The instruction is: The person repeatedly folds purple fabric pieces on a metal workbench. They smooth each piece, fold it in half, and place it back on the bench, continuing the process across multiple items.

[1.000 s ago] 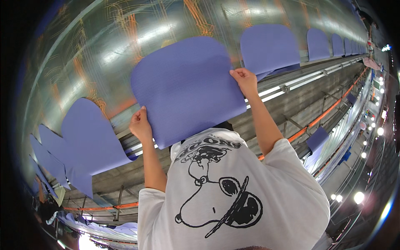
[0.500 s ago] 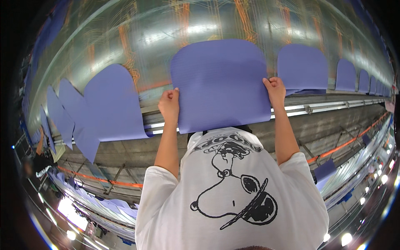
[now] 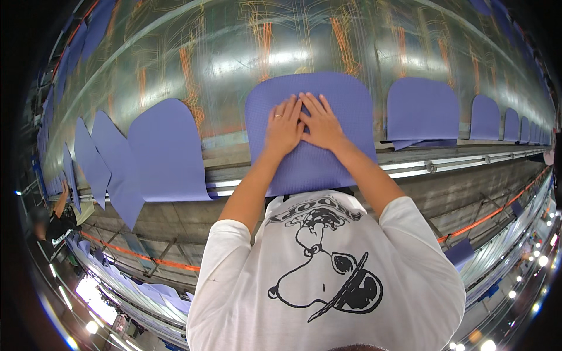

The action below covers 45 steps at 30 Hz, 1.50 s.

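Observation:
A purple fabric panel point(image 3: 313, 169) with rounded far corners lies on the long shiny table point(image 3: 228, 76), its near end hanging over the table's edge toward me. My left hand point(image 3: 284, 124) rests flat on the panel's middle, fingers stretched out and pointing away, with a ring on one finger. Beside it, touching at the fingertips and thumb, my right hand point(image 3: 321, 121) also lies flat on the panel with its fingers extended. Neither hand grips anything.
Another purple panel point(image 3: 422, 111) lies to the right, with more in a row beyond. To the left are a wide panel point(image 3: 167, 152) and several pointed pieces point(image 3: 120, 169). Metal rails point(image 3: 456, 165) run along the near edge. A person point(image 3: 57, 219) stands at the far left.
Both hands have let go of the panel's side edges and moved inward to lie flat on its middle. The panel now rests flatter on the table.

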Each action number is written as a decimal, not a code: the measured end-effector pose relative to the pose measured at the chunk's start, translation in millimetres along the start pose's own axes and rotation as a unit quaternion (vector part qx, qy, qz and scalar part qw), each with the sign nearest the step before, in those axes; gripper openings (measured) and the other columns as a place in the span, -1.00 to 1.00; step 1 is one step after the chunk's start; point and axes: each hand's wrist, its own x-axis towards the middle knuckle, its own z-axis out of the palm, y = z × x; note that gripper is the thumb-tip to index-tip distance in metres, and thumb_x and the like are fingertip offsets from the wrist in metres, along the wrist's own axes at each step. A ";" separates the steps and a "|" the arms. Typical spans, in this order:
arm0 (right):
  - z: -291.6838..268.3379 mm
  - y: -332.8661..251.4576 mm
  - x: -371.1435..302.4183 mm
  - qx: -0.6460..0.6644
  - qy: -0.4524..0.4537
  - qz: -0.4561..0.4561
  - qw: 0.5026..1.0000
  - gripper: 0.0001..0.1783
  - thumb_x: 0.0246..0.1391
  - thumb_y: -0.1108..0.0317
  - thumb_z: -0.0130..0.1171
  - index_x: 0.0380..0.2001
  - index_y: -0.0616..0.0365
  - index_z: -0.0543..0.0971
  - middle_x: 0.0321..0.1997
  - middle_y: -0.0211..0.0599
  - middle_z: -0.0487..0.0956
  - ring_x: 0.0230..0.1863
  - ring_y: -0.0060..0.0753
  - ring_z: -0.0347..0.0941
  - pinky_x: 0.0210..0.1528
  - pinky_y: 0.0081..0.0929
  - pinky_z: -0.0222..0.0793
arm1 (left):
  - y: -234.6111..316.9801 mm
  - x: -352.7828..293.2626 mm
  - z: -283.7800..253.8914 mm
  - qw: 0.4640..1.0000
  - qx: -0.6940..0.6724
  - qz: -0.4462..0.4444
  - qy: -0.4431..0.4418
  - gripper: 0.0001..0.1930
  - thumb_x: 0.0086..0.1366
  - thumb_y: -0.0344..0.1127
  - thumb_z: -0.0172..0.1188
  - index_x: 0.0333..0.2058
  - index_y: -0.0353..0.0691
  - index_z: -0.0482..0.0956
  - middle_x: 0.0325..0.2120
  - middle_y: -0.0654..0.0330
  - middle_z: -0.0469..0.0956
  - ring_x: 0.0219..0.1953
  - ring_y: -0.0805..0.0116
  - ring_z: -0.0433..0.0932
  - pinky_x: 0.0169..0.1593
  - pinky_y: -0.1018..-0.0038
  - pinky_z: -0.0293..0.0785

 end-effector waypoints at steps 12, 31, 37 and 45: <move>-20.6 99.6 -7.9 -0.109 -0.012 0.095 0.989 -0.21 0.33 -0.28 -0.10 0.52 -0.27 0.20 0.67 -0.23 -0.04 0.67 -0.19 -0.20 0.63 0.09 -0.42 | -52.2 34.0 -7.4 0.996 0.076 -0.039 -0.015 -0.30 0.39 0.26 0.07 0.43 0.16 0.31 0.49 0.13 0.15 0.54 0.12 0.06 0.51 -0.16 -0.13; -28.3 45.1 -103.7 -0.182 -0.036 0.097 0.978 0.10 0.03 0.01 0.41 0.54 0.02 0.08 0.66 -0.19 -0.03 0.66 -0.20 -0.16 0.62 0.09 -0.26 | 23.4 -46.1 -5.5 0.964 0.205 -0.060 -0.156 0.20 -0.01 0.03 0.53 0.53 0.00 -0.01 0.56 0.01 -0.15 0.58 -0.15 -0.21 0.39 -0.51 -0.15; 7.3 45.7 -113.1 -0.202 0.022 0.141 0.969 -0.16 0.21 0.23 0.22 0.50 0.06 0.14 0.62 -0.13 0.06 0.62 -0.17 -0.03 0.61 0.03 -0.16 | 47.0 -44.0 -20.1 0.964 0.179 -0.060 -0.188 0.06 0.14 -0.05 0.49 0.50 -0.12 0.03 0.52 -0.02 -0.01 0.54 -0.12 -0.02 0.40 -0.31 0.09; -29.8 20.7 -237.2 0.097 0.010 0.068 0.993 -0.24 0.03 -0.07 0.43 0.21 0.16 0.55 0.30 0.03 0.49 0.37 0.01 0.34 0.42 0.02 0.15 | 27.8 -135.0 -67.8 0.964 -0.163 -0.059 -0.201 -0.32 0.19 0.04 0.46 0.13 -0.36 0.59 0.09 -0.17 0.59 0.17 -0.14 0.53 0.29 0.13 0.39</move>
